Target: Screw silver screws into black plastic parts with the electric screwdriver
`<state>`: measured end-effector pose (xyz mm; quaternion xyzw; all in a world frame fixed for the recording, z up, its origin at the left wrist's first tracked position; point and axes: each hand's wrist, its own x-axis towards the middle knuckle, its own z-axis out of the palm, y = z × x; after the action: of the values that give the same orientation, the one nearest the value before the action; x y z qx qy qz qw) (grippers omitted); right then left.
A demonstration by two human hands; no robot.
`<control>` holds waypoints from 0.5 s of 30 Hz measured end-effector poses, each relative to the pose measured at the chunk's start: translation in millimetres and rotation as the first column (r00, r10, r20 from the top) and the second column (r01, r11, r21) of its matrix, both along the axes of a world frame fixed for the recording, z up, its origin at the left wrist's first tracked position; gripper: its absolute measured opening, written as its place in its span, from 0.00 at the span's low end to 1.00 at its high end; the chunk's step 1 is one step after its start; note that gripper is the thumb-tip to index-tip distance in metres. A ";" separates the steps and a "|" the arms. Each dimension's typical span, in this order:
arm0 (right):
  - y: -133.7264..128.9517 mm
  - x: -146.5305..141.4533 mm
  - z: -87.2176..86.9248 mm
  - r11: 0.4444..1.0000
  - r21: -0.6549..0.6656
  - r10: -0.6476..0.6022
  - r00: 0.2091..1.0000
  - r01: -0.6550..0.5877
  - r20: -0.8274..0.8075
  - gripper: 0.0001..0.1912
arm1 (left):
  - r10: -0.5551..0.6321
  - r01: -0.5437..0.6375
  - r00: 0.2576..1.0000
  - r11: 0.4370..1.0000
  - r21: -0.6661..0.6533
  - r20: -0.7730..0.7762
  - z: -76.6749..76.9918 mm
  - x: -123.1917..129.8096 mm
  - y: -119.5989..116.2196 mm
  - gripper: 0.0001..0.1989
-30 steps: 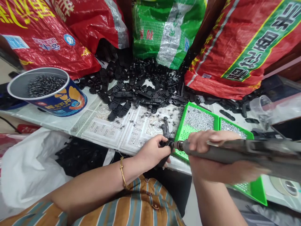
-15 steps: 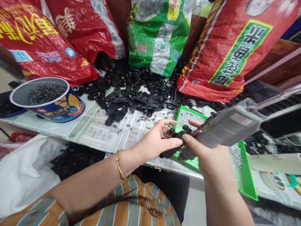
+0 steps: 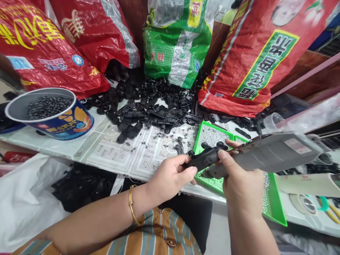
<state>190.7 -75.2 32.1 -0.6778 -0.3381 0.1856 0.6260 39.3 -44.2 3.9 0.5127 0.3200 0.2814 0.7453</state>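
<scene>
Just right of the frame's center, the long black part slants up rightward between 2 hands: the left hand pinches its lower-left end, the right hand its upper-right end, also holding the grey power tool.

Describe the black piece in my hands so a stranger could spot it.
Find the green trays. Over their left edge, the left hand and right hand hold one long black piece. Unlike the loose black parts heaped behind, it is held up, round knobs along its upper edge.
</scene>
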 end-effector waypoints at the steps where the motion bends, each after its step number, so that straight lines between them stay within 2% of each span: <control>1: -0.2 0.6 -0.1 1.000 0.020 -0.004 1.000 0.004 0.007 0.16 | 0.015 -0.015 1.000 1.000 -0.007 0.003 -0.6 -0.5 0.1 0.07; 3: 1.3 3.9 -0.9 0.991 0.131 -0.022 1.000 0.024 -0.016 0.14 | 0.076 -0.069 0.995 0.992 -0.103 0.068 -4.2 -0.6 0.3 0.07; 6: 9.3 13.0 -5.2 0.935 0.352 -0.006 0.995 0.040 -0.097 0.15 | 0.197 -0.131 0.966 0.932 -0.339 0.169 -12.3 0.2 -0.4 0.08; 8: 17.3 20.2 -10.4 0.903 0.429 0.016 0.993 0.038 -0.120 0.17 | 0.216 -0.136 0.963 0.906 -0.400 0.160 -17.5 -0.3 -1.3 0.09; 12: 32.5 31.8 -24.2 0.867 0.497 -0.018 0.998 0.048 -0.065 0.19 | 0.161 -0.148 0.987 0.950 -0.276 0.025 -26.1 -4.6 -2.0 0.09; 15: 38.7 37.3 -33.1 0.861 0.506 -0.027 0.998 0.054 -0.060 0.18 | 0.152 -0.158 0.987 0.973 -0.169 -0.051 -30.1 -7.9 -1.0 0.10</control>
<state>228.0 -36.5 -1.0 -0.4913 -0.3448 0.0940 0.7943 31.4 -45.2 -26.2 0.4251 0.3960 0.3004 0.7564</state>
